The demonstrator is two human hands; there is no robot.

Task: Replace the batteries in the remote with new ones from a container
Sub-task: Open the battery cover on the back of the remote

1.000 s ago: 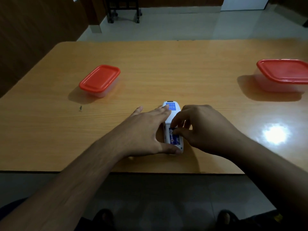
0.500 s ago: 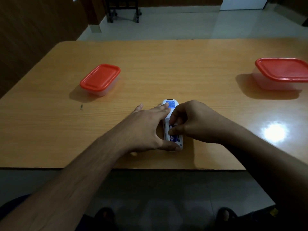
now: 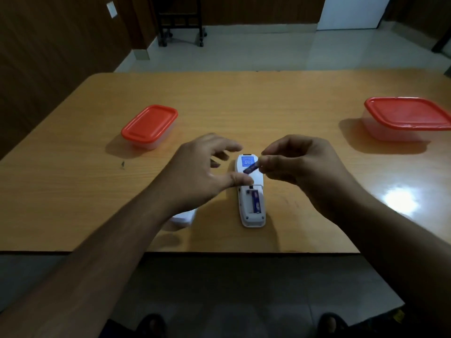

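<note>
At frame centre, remote (image 3: 251,191) lies back-up on the table (image 3: 268,106), compartment open, one battery inside. Right hand (image 3: 295,164) pinches a removed battery (image 3: 251,168); left hand (image 3: 202,172), fingers spread, thumb steadying the remote. A loose pinch risks dropping it.

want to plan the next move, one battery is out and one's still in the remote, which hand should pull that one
Left. The right hand already pinches the removed battery, while the left hand is open, its thumb on the remote just above the remaining battery.
</note>
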